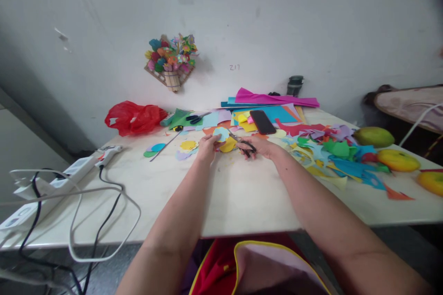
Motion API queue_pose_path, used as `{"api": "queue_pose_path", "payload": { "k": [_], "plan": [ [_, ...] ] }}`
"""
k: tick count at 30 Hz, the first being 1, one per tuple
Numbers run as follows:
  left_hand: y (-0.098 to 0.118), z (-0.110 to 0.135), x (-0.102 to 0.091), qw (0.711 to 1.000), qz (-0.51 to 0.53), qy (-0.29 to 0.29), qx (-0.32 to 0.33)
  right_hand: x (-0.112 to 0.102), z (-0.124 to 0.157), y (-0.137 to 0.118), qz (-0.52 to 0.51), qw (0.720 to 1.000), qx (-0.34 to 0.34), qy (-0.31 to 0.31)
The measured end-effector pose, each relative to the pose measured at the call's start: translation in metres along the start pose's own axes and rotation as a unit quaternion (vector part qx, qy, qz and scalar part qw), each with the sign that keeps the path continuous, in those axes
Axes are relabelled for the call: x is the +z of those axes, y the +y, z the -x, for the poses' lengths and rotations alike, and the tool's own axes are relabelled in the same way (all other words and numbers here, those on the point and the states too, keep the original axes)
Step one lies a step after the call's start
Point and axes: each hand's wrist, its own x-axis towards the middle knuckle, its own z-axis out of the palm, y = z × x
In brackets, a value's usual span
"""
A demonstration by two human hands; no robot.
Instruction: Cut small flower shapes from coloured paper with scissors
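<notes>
- White cable (140, 214) is looping over the table's (242, 207) L side; could snag if your L forearm (180, 203) swings wide.
- Your L hand (207, 145) is pinching the light-blue paper (220, 134) mid-table; uneven grip could crease it.
- Scissors (246, 142) are pointing twd that hand; a slip could nick you.
- Your R hand (261, 144) is curling round the scissor handles; squeezing too fast could overcut.
- Phone (263, 122) is lying just beyond R hand; a reach fwd could knock it.
- Scraps (341, 149) are crowding your R side; good pcs could get mixed in.
- Hidden: L fingers are partly disappearing behind paper; can't tell if the yellow paper (228, 144) is held too.
- Blade tips are blurring; can't tell their gap.
- Far-R mango (431, 182) is running out of frame.
</notes>
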Motion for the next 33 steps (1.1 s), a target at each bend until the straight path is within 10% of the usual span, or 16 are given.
{"api": "queue_pose_path", "payload": {
  "k": [33],
  "plan": [
    [-0.006, -0.005, -0.001, 0.998, 0.049, -0.025, 0.008, 0.012, 0.001, -0.007, -0.025, 1.000, -0.007, 0.010]
  ]
}}
